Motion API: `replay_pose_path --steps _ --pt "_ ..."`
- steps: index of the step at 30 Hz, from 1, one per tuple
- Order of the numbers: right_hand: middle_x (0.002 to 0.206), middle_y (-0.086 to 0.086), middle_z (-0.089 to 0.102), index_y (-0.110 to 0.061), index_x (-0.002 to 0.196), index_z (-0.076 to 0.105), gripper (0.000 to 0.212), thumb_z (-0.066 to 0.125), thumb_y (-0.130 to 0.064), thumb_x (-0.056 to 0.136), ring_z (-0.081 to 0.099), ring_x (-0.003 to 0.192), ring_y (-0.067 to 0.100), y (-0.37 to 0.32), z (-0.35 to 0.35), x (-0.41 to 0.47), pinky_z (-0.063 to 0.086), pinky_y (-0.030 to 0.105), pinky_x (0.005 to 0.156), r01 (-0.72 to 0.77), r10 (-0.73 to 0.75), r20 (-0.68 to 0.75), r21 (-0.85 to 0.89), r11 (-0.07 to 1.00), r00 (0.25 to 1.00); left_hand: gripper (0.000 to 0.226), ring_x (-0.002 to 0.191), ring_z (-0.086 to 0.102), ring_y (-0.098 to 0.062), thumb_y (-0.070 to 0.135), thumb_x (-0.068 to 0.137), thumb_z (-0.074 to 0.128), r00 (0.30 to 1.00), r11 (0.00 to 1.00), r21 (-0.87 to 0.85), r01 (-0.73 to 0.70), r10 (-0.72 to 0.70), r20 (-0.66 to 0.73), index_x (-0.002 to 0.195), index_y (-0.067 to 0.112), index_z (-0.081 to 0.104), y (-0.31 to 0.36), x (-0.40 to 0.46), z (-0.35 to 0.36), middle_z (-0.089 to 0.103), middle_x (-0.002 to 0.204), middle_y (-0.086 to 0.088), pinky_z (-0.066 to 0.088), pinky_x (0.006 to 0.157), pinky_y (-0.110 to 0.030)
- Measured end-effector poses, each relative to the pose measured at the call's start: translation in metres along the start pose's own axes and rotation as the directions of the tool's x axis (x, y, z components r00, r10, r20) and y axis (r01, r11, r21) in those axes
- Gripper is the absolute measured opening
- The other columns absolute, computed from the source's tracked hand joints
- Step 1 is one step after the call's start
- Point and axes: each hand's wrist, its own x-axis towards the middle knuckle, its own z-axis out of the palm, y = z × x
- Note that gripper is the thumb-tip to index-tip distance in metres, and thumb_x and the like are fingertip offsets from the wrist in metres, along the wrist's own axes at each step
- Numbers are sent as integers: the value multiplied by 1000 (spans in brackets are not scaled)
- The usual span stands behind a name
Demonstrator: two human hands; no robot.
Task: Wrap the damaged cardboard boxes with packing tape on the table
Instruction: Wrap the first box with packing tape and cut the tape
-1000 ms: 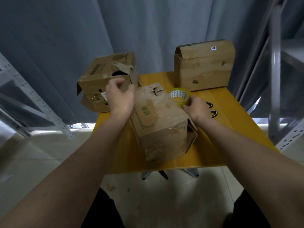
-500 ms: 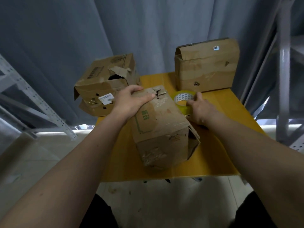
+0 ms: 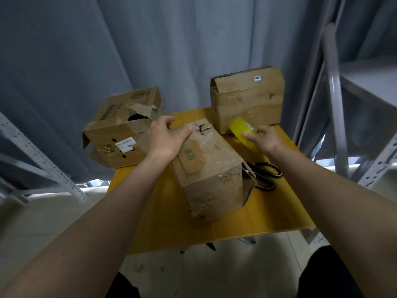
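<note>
A worn cardboard box [image 3: 211,168] with a torn hole near its far top edge lies in the middle of the yellow table [image 3: 268,214]. My left hand [image 3: 165,136] rests flat on its far left top, fingers spread. To the right of the box, my right hand [image 3: 263,138] grips a yellow roll of packing tape [image 3: 241,130], lifted off the table and tilted. A torn box [image 3: 120,127] with a white label sits at the table's far left. A third box [image 3: 247,97] stands at the far right.
Black-handled scissors [image 3: 265,174] lie on the table just right of the middle box. Grey metal shelving stands at the left [image 3: 43,160] and at the right [image 3: 335,104]. A grey curtain hangs behind the table. The table's near edge faces my legs.
My left hand came down onto the top of the middle box. My right hand closed on the tape roll and lifted it off the table, uncovering the scissors.
</note>
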Motion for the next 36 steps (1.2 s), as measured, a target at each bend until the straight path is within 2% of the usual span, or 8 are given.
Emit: replay_pose_path --steps 3,6,10,14,19,25,31,36 --pt "102 9 53 -7 89 55 27 71 -29 86 49 90 23 -22 -11 -7 39 31 66 59 -50 -44 235 970 998 58 127 45 -22 40 84 72 994 995 28 -92 94 -58 133 16 52 5 -5 -2 50 134 -5 37 107 -36" --pt "110 8 54 -2 98 60 34 71 -32 86 50 96 19 -46 -15 -18 39 29 74 153 -139 -78 235 960 987 53 123 48 -18 35 83 74 980 984 -7 -181 179 -89 128 16 55 17 -9 -7 53 130 -3 39 106 -33" --pt "144 10 38 -1 103 63 34 72 -28 85 39 131 23 -73 -11 -38 29 22 100 355 -334 -178 106 929 926 24 75 62 -13 33 85 74 999 927 -373 20 -6 38 95 13 67 43 -15 -20 67 84 1 51 64 -18" --pt "154 13 22 -2 99 64 29 75 -22 82 26 142 26 -91 0 -60 21 19 109 588 -582 -216 -41 808 784 57 69 65 -26 47 95 53 724 316 -658 683 -180 665 91 -9 64 56 -27 -43 69 80 -21 58 53 -30" --pt "156 20 16 -1 97 64 24 73 -18 83 15 145 41 -95 8 -79 24 47 117 753 -793 -154 -250 608 589 63 75 70 -39 43 99 48 693 -52 -697 715 -81 717 104 -20 57 45 -36 -58 68 91 -32 60 60 -43" --pt "153 30 20 0 87 63 18 73 -14 83 9 142 54 -95 9 -83 9 44 117 807 -907 -116 -420 414 405 39 63 71 -38 27 94 62 694 -83 -705 704 -125 709 92 -12 62 36 -40 -71 70 82 -27 60 55 -43" --pt "154 16 17 -6 89 62 16 73 -16 84 7 144 49 -93 5 -83 1 31 120 833 -966 -62 -495 247 250 6 80 71 -35 0 88 64 704 -80 -718 691 -148 694 88 -4 61 32 -42 -76 70 83 -24 60 66 -44" --pt "153 9 17 -7 92 65 23 79 -18 77 8 144 43 -93 7 -84 18 52 118 842 -986 -8 -520 145 165 6 82 69 -31 -6 93 53 755 0 -774 633 -222 617 89 -4 57 35 -40 -71 69 75 -22 60 59 -42"
